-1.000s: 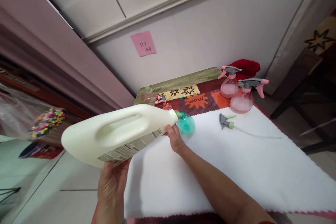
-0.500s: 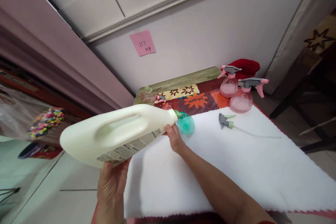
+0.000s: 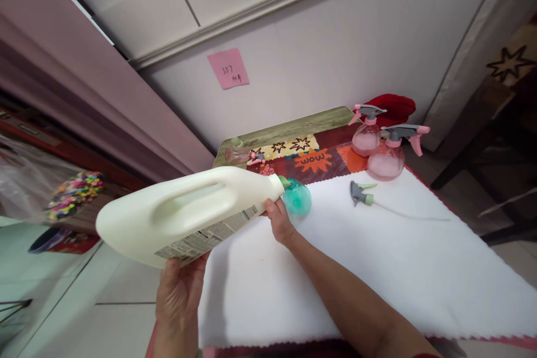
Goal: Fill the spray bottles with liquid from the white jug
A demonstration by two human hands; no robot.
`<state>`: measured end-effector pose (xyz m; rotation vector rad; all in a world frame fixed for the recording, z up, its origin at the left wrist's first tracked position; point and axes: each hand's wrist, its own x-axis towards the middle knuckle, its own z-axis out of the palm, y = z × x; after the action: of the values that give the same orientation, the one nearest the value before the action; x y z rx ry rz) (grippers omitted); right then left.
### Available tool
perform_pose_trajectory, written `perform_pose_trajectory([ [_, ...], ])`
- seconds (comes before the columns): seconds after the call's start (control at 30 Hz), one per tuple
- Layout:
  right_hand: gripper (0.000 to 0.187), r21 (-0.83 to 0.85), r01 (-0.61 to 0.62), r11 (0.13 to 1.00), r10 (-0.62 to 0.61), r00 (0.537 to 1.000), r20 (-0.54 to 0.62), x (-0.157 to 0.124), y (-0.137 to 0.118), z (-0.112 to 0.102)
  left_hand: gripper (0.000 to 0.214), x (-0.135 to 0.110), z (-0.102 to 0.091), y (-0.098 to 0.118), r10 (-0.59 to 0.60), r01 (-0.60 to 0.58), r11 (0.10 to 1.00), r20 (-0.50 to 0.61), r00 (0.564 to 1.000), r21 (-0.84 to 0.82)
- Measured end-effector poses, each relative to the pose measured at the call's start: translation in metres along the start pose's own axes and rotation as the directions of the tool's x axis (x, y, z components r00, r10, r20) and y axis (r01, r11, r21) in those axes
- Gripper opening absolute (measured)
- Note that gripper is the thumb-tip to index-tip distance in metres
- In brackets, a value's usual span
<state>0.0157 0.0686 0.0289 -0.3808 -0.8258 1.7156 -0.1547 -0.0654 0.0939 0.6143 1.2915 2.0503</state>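
A big white plastic jug [image 3: 184, 215] with a moulded handle is tipped on its side, its mouth against the neck of a small teal spray bottle [image 3: 297, 197] standing on the white cloth [image 3: 377, 263]. My left hand [image 3: 178, 291] cups the jug from underneath near its base. My right hand [image 3: 279, 222] is closed around the jug's neck beside the teal bottle. A loose grey and green spray head [image 3: 361, 194] with a long tube lies on the cloth to the right.
Two pink spray bottles [image 3: 384, 151] stand at the table's far right, a red cloth [image 3: 392, 107] behind them. A small clear bottle [image 3: 239, 154] lies at the far left edge on a patterned cover [image 3: 314, 159]. A pink note [image 3: 229, 68] is stuck to the wall.
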Motion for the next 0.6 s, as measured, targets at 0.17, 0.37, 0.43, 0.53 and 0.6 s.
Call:
perform_pose_trajectory([
  [0.17,0.067,0.007,0.002,1.0,-0.002,1.0,0.002,-0.0002,-0.0005,-0.0002,0.06,-0.0017,0.0034,0.0013,0.012,-0.012,1.0,0.021,1.0,0.007],
  [0.37,0.067,-0.002,0.011,1.0,-0.011,1.0,-0.009,-0.0006,-0.0044,0.0019,0.058,-0.0023,0.0031,0.0005,0.003,-0.003,1.0,-0.001,1.0,-0.003],
  [0.43,0.069,-0.007,0.006,1.0,-0.007,1.0,-0.014,-0.0004,-0.0046,0.0021,0.058,-0.0013,0.0019,-0.0003,0.009,-0.009,1.0,0.006,1.0,-0.021],
  [0.53,0.07,-0.006,0.0,1.0,0.0,1.0,-0.015,0.0002,-0.0027,0.0014,0.058,-0.0006,0.0025,-0.0005,0.011,-0.01,0.999,0.021,1.0,-0.037],
  [0.6,0.068,-0.007,-0.002,1.0,0.002,1.0,-0.013,0.0004,-0.0008,0.0005,0.059,-0.0012,0.005,0.0003,0.009,-0.008,1.0,0.029,1.0,-0.03],
])
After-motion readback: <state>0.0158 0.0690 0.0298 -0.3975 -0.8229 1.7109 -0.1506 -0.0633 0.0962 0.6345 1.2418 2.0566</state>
